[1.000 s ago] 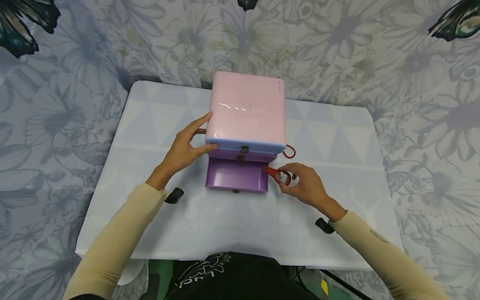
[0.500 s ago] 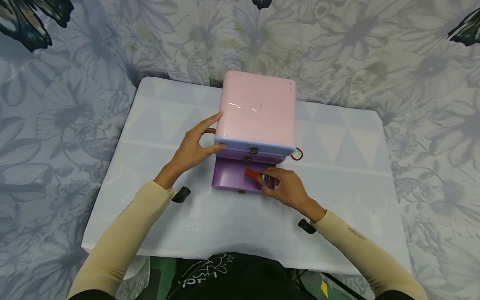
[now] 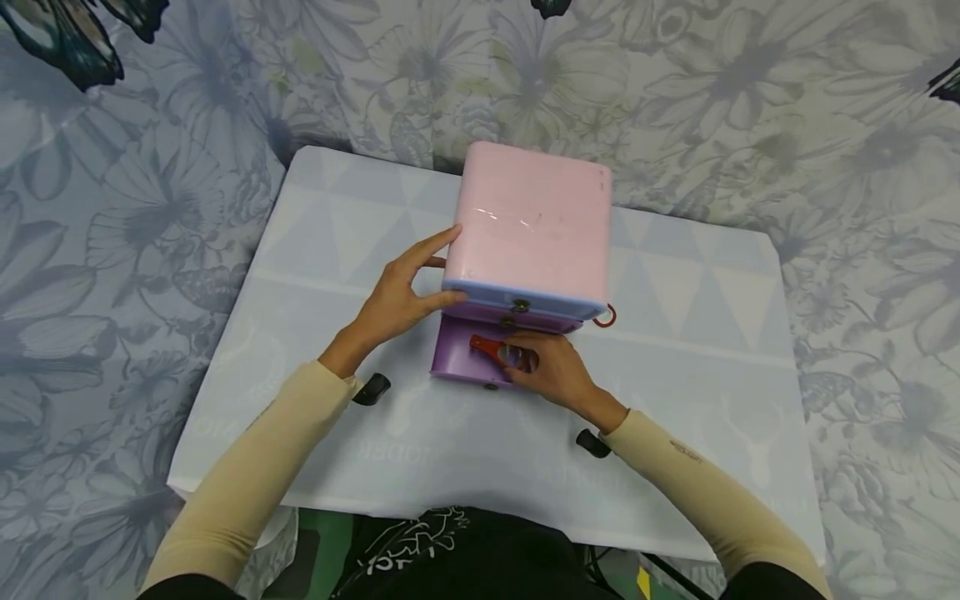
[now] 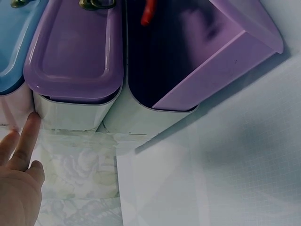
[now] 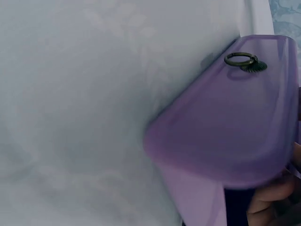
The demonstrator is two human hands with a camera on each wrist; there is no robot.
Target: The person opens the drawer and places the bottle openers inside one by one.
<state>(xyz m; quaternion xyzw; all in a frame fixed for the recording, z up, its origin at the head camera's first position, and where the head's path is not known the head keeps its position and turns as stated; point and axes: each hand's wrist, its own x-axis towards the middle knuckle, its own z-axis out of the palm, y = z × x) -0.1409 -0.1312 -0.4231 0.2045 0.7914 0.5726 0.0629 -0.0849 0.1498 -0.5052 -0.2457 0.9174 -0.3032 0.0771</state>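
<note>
A small drawer cabinet with a pink top (image 3: 536, 221) stands on the table, its lowest purple drawer (image 3: 452, 354) pulled out. My left hand (image 3: 397, 300) rests against the cabinet's left side with fingers extended, the thumb at the blue front edge. Over the open drawer, my right hand (image 3: 558, 367) pinches a red magnifying glass (image 3: 485, 345) by its round end, handle pointing left. The left wrist view catches the tip of the red handle (image 4: 149, 12) within the drawer's outline. In the right wrist view, the drawer front (image 5: 221, 117) hides much of the right hand.
A red ring (image 3: 605, 317) shows at the cabinet's right side. Above the open drawer are a shut purple drawer (image 3: 547, 321) and a blue one (image 3: 487, 293), with metal ring pulls. A pale patterned cover lies over the table (image 3: 705, 333); a flowered wall stands behind.
My right hand has moved left with the magnifying glass, from beside the drawer's right edge to over its inside. My left hand stays at the cabinet; the head view has shifted slightly.
</note>
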